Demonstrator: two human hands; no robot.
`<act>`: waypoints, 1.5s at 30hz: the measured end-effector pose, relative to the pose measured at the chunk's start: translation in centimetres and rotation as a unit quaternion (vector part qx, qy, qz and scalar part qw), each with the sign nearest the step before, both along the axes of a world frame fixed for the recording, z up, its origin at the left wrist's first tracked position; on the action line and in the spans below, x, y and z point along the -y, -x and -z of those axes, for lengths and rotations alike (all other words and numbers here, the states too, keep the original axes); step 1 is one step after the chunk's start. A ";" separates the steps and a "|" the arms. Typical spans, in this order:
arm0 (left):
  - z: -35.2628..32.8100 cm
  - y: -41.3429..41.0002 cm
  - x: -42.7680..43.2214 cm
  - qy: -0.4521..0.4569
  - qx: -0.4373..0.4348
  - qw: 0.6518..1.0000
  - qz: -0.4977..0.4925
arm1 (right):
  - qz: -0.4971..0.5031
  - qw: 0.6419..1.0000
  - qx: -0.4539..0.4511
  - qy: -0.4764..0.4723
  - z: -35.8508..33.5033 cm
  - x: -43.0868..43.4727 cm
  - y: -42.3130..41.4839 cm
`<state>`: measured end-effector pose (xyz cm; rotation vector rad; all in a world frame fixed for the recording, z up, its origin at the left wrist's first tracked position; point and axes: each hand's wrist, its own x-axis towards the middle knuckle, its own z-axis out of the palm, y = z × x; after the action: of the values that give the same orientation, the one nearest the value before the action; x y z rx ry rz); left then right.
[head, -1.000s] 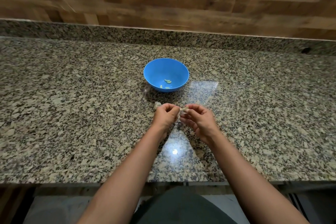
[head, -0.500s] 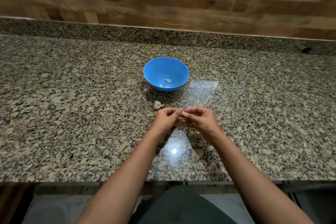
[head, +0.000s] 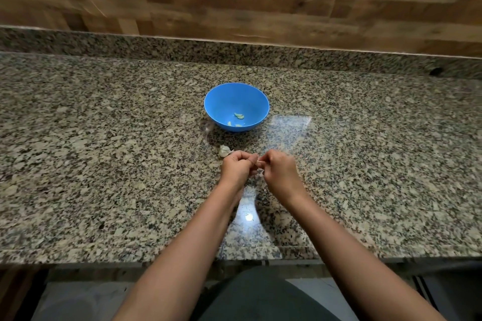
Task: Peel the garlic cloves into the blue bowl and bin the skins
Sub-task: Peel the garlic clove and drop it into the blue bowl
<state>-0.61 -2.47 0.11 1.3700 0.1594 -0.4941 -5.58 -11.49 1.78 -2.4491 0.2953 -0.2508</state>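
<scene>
**At Centre Frame, One Clove Between Two Hands**

Low in the frame, two bare forearms reach up across the near edge of the speckled granite desk [head: 104, 164]. At centre, the left hand [head: 238, 168] and right hand [head: 279, 169] meet almost knuckle to knuckle. Each grip is curled tight, the fingertips pinching one small pale garlic clove [head: 258, 163] between them. Most of the clove is hidden.

Just upper left of the left hand, an unpeeled garlic piece [head: 224, 151] lies on the desk in its papery skin. Further up stands the blue bowl [head: 229, 96], with a few peeled cloves [head: 239, 116] at its bottom. Beyond it a wooden wall [head: 234, 13] runs across the top of the frame. No bin shows.

The clove is probably light and firm, and slick once bare. Its skin looks dry and thin, so it will likely tear into flakes and cling to fingers. The best hold seems to be at the two ends, with a nail lifting the skin at the root end.

No brand, label or writing can be read.
</scene>
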 end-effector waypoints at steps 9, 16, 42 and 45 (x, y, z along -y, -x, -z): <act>-0.4 -0.3 -0.7 -0.031 0.069 0.996 0.037 | 0.090 0.879 -0.085 -0.461 -0.9 0.9 -0.9; -0.7 -0.8 0.0 -0.045 -0.037 0.998 0.011 | -0.063 0.990 0.046 0.118 0.8 -0.1 0.0; -0.7 -0.4 -2.4 -0.107 0.120 0.982 0.100 | 0.051 0.863 0.000 -0.503 0.0 1.0 0.4; -0.7 -0.1 -2.5 -0.098 0.123 0.983 0.094 | 0.048 0.848 0.001 -0.528 0.1 0.8 0.5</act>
<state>-0.48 0.02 0.77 1.6352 -0.1285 -0.4694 -6.11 -12.25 1.70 -1.3376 0.4147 -0.0824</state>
